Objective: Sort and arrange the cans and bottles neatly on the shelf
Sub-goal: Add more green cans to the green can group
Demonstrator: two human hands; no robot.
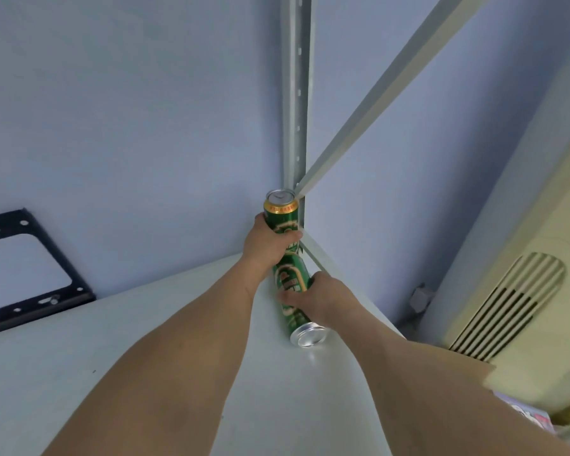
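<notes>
Green beer cans at the shelf's (145, 340) far right corner: upright can (282, 215) wrapped by left hand (265, 241), lying can (297, 301), long axis toward viewer, clasped by right hand (323, 297), beside upright post (297, 93).

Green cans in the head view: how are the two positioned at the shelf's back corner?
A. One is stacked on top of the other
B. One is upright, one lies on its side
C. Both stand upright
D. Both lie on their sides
B: the left hand grips the upright can, pull-tab top showing, while the right hand holds the lying can, its silver base facing the camera, on the shelf.
</notes>
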